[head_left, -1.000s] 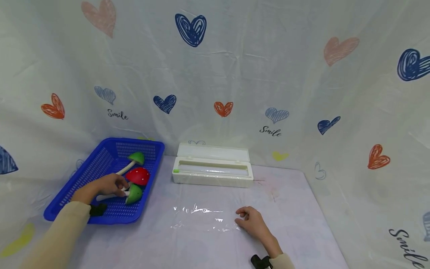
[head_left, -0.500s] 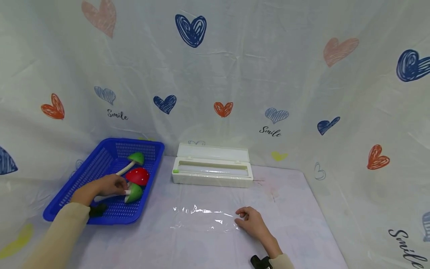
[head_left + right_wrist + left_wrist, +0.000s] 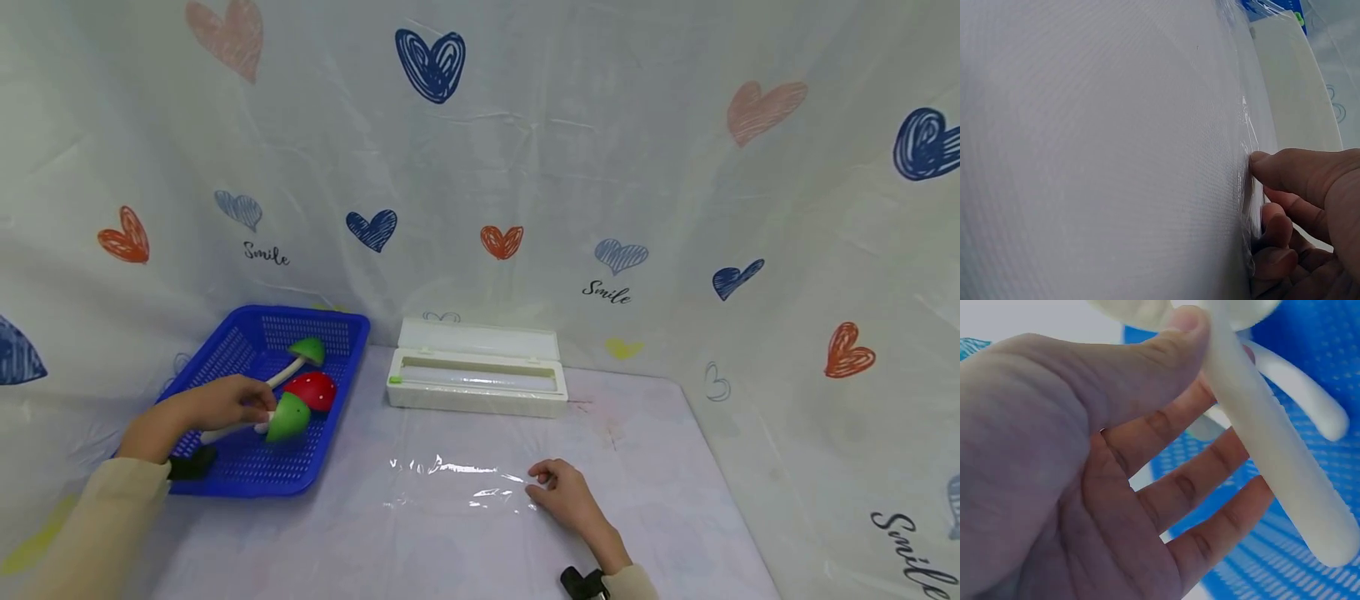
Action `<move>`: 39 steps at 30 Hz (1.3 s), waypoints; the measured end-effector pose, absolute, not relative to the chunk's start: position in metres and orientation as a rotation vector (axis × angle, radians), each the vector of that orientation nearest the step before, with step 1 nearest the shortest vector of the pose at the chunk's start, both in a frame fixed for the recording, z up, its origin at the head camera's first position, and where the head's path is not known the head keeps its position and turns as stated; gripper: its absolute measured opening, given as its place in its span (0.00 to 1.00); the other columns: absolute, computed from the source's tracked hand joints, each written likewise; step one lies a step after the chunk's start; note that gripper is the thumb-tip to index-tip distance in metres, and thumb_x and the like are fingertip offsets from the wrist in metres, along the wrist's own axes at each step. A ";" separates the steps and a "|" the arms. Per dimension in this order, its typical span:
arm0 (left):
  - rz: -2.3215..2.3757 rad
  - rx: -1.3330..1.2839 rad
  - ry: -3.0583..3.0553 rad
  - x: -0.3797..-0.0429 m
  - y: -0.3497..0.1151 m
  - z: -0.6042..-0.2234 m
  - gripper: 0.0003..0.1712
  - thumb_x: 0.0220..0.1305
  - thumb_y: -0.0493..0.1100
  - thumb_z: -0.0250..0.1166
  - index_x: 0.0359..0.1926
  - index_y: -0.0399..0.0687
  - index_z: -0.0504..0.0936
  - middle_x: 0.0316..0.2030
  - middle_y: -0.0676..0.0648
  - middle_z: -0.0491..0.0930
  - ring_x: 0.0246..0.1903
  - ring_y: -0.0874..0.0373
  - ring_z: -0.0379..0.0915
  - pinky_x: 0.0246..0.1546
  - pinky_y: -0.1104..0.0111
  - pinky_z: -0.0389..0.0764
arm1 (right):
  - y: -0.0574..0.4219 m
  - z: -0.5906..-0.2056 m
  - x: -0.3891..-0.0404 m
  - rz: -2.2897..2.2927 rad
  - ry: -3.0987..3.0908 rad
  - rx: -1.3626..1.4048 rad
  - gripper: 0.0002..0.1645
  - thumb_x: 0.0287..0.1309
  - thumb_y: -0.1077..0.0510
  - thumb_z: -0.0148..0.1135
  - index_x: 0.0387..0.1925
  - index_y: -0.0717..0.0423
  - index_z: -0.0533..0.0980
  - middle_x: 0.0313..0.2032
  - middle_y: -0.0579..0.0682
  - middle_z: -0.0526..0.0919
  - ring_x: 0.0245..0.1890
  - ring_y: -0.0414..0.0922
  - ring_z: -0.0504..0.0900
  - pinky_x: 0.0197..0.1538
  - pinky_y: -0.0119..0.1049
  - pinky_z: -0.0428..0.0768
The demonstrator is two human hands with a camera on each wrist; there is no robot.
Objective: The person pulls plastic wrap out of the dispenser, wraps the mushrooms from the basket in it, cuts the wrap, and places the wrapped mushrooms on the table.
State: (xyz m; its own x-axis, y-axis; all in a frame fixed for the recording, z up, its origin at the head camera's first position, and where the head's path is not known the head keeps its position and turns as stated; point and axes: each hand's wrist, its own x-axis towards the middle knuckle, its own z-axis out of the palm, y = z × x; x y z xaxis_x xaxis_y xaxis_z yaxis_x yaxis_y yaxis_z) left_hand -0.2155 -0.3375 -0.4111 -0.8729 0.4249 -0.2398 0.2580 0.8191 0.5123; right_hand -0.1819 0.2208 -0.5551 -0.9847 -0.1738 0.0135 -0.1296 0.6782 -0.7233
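Note:
My left hand [image 3: 225, 402] pinches the white stem of a toy mushroom with a green cap [image 3: 289, 417] over the blue basket [image 3: 347, 396]. In the left wrist view the thumb lies against the thick stem [image 3: 1285, 469], with fingers behind it. A red spotted mushroom [image 3: 313, 392] and another green mushroom [image 3: 307, 351] lie in the basket. On the table, clear cling film [image 3: 457, 483] shows by its glints. My right hand [image 3: 566, 498] pinches the film's right edge; in the right wrist view its thumb [image 3: 1282, 169] meets the film, with the fingers curled below.
An open white cling-film box [image 3: 480, 398], lid raised, stands at the back of the table [image 3: 420, 554] with a roll inside. Behind hangs a white curtain [image 3: 480, 150] printed with hearts. Black wrist cameras are strapped to both wrists.
My left hand has lifted the green mushroom slightly and drawn it a little to the left, away from the red one. The right hand and film stay in place.

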 end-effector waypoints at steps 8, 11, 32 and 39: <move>0.737 0.576 2.759 -0.211 -0.314 -0.383 0.11 0.73 0.41 0.64 0.49 0.40 0.84 0.43 0.49 0.86 0.43 0.55 0.82 0.41 0.61 0.82 | 0.222 -0.556 -0.183 -1.212 2.817 -0.262 0.10 0.54 0.61 0.76 0.38 0.57 0.83 0.32 0.46 0.78 0.29 0.35 0.70 0.33 0.29 0.70; 0.756 0.597 2.816 -0.209 -0.301 -0.373 0.12 0.74 0.43 0.64 0.50 0.41 0.84 0.43 0.50 0.86 0.43 0.55 0.81 0.42 0.59 0.82 | 0.221 -0.557 -0.183 -1.204 2.818 -0.266 0.10 0.54 0.61 0.75 0.38 0.57 0.83 0.32 0.46 0.78 0.29 0.36 0.70 0.33 0.29 0.70; 1.124 0.694 2.885 -0.206 -0.175 -0.358 0.11 0.73 0.45 0.65 0.49 0.45 0.85 0.43 0.49 0.85 0.42 0.56 0.78 0.41 0.65 0.80 | 0.222 -0.558 -0.183 -1.241 2.835 -0.275 0.10 0.53 0.61 0.75 0.37 0.56 0.84 0.32 0.46 0.78 0.28 0.34 0.70 0.33 0.29 0.71; 1.206 0.745 2.840 -0.217 -0.139 -0.384 0.10 0.71 0.46 0.67 0.47 0.45 0.85 0.43 0.48 0.85 0.42 0.55 0.79 0.40 0.66 0.80 | 0.222 -0.558 -0.183 -1.234 2.840 -0.264 0.10 0.53 0.61 0.75 0.38 0.57 0.84 0.32 0.46 0.78 0.29 0.35 0.71 0.33 0.29 0.72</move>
